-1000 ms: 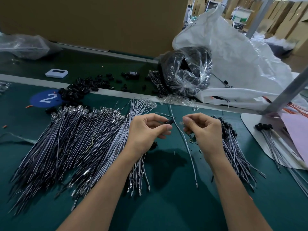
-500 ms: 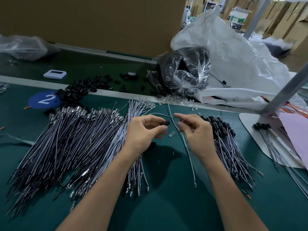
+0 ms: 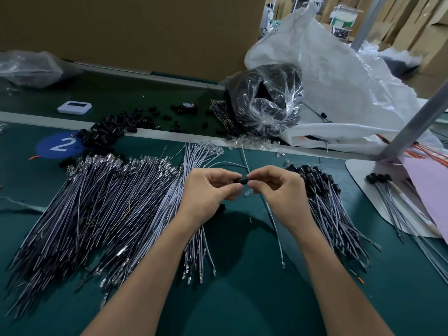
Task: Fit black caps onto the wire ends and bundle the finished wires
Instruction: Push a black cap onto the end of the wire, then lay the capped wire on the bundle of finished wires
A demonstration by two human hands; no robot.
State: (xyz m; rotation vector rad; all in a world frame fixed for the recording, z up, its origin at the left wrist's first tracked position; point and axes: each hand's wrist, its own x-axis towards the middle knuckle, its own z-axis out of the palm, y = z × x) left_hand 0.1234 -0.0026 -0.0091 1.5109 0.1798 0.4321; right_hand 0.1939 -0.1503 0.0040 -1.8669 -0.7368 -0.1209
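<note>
At centre frame, above the green surface point(image 3: 242, 301), the left hand point(image 3: 208, 192) pinches a small black cap point(image 3: 242, 181). The right hand point(image 3: 281, 192) pinches the cap's other end, where a grey wire point(image 3: 280, 248) meets it; fingertips hide the joint. Across the left fans a heap of uncapped wires point(image 3: 97, 209), while capped wires point(image 3: 339, 214) lie at right, partly behind the right wrist.
</note>
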